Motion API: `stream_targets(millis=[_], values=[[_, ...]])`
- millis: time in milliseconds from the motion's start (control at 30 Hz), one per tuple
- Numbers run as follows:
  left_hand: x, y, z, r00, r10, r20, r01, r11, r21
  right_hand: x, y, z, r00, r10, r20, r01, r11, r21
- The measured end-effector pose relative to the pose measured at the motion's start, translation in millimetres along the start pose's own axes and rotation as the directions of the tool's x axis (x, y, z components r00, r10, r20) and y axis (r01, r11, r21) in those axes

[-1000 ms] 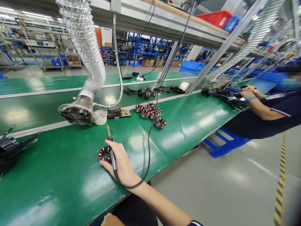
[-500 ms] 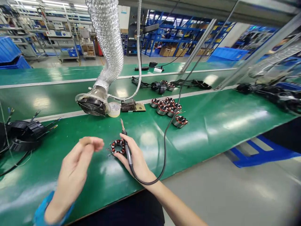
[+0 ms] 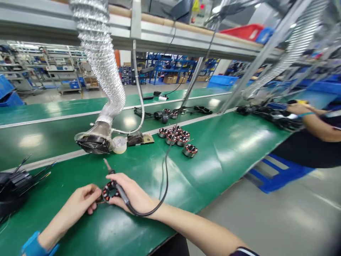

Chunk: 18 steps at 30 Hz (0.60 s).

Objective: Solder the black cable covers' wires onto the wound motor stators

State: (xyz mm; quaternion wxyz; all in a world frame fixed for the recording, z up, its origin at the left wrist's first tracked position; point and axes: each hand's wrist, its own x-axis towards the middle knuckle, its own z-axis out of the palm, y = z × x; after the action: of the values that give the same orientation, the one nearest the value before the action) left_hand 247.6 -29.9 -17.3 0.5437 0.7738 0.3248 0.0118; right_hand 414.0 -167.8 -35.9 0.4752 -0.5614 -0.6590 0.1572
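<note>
Your right grip is closed round the soldering iron, held like a pen with its tip pointing away from you, and its fingertips rest on the stator ring. Your left grip pinches the ring's left edge. The ring lies on the green surface, near you. Beyond stand an extractor fan, a tape roll and more stators.

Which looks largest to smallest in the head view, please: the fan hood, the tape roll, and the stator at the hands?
1. fan hood
2. stator and tape roll look alike; the stator is nearer the camera, so unranked.
</note>
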Motion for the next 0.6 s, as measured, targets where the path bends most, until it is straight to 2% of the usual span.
stream_targets(millis=[67, 100, 167, 267, 367, 467, 600], values=[[4, -10, -3.1, 0.998, -0.004, 0.061, 0.008, 0.997, -0.079, 6, 5, 0, 0.999, -0.025, 0.033, 0.025, 1.0, 0.0], [4, -15, -3.5, 0.999, -0.003, 0.045, 0.009, 0.992, -0.124, 8, 8, 2, 0.998, -0.037, 0.042, 0.037, 0.999, -0.002], [6, -24, -2.8, 0.998, -0.007, -0.065, -0.007, 0.977, -0.211, 11, 13, 5, 0.997, -0.065, 0.046, 0.066, 0.998, -0.005], [10, -28, 0.2, 0.971, -0.014, -0.238, -0.054, 0.958, -0.28, 12, 18, 11, 0.993, -0.11, 0.043, 0.111, 0.994, -0.011], [18, -21, 2.6, 0.954, -0.007, -0.3, -0.09, 0.947, -0.309, 12, 22, 16, 0.989, -0.139, 0.047, 0.14, 0.99, -0.02], [20, -17, 1.5, 0.954, -0.001, -0.3, -0.093, 0.95, -0.297, 12, 25, 20, 0.99, -0.14, 0.032, 0.141, 0.99, -0.017], [7, -28, -1.4, 0.954, 0.028, -0.298, -0.068, 0.99, -0.126, 12, 29, 24, 0.992, -0.124, -0.029, 0.124, 0.992, 0.005]])
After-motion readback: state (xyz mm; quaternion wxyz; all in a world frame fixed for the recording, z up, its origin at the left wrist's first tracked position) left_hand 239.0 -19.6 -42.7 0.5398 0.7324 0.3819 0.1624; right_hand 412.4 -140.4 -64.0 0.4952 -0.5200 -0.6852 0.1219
